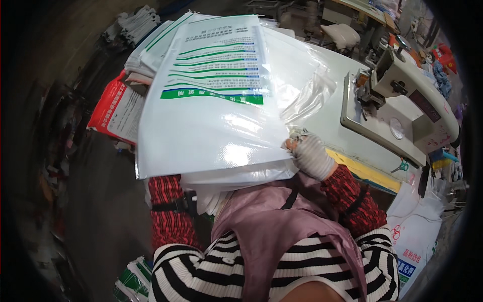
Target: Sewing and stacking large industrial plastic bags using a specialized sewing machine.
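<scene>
A large white woven plastic bag (211, 128) with green bands and printed text lies across the near left part of the table, its open mouth toward me. My right hand (312, 155), in a grey-white knit glove, pinches the bag's near right corner. Under the bag's near left part my left forearm (171, 211) reaches in, and the left hand is hidden by the white sheet. A clear plastic liner (314, 98) spreads crumpled on the table, just past my right hand.
At the right of the table stands a beige sewing machine (402, 95), with green-handled scissors (402, 164) near its base. More stacked bags (151, 53) and a red-and-white sack (118, 108) sit at the left. A yellow strip (365, 171) runs along the near edge.
</scene>
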Tool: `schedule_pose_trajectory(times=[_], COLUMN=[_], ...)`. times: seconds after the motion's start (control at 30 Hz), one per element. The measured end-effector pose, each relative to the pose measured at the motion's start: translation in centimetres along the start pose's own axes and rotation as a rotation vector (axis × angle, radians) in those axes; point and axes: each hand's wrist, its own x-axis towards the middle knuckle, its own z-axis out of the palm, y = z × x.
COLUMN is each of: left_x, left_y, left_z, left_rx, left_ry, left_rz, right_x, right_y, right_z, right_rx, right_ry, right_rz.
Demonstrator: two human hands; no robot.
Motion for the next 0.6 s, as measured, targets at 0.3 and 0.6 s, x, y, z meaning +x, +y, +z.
schedule_pose_trajectory(times=[0.3,0.6], left_x=[-4.0,-0.4], left_y=[5.7,7.6], left_z=[-7.2,-6.3], left_rx=[-0.658,-0.321], left_ry=[0.054,0.451], left_rz=[-0.365,-0.632], right_x=[1.3,0.0], right_y=[1.0,1.6], right_z=[-0.8,-1.4], right_rx=[0.031,0.034], right_ry=[0.113,0.143], right_rz=[-0.030,-0.011])
